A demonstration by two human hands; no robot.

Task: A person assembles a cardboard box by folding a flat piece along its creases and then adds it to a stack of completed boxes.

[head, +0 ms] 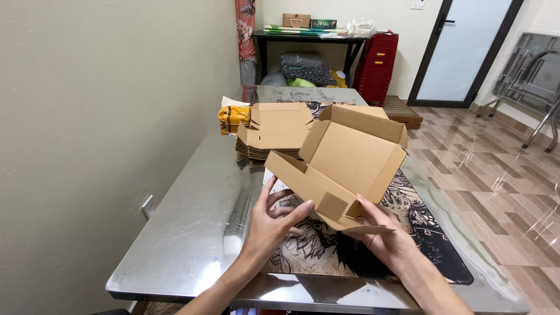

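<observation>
Two bare hands meet under a half-folded cardboard box [344,166], held in the air above the near part of a steel table [186,233]; the left hand [274,224] rises from the lower edge with its palm turned up and inward, fingers spread and lightly curled, thumb tip pressed against the box's near side wall; the right hand [388,236] comes in from the lower right, palm up, fingers under the box's bottom corner and the thumb laid on a small loose flap, pinching it; the box is tilted, its open side facing the person and somewhat up, its lid panel leaning away toward the far right; its long axis runs from near left to far right; below it a printed mat [420,233] with a dark line drawing covers the table's right side; behind the box, well apart from the hands, lies a stack of flat unfolded cartons [274,131], and just beside that a yellow packet [232,118]; farther off stand a dark shelf table [309,41] with bundles beneath and red crates [376,67] by a glass door [461,49]
</observation>
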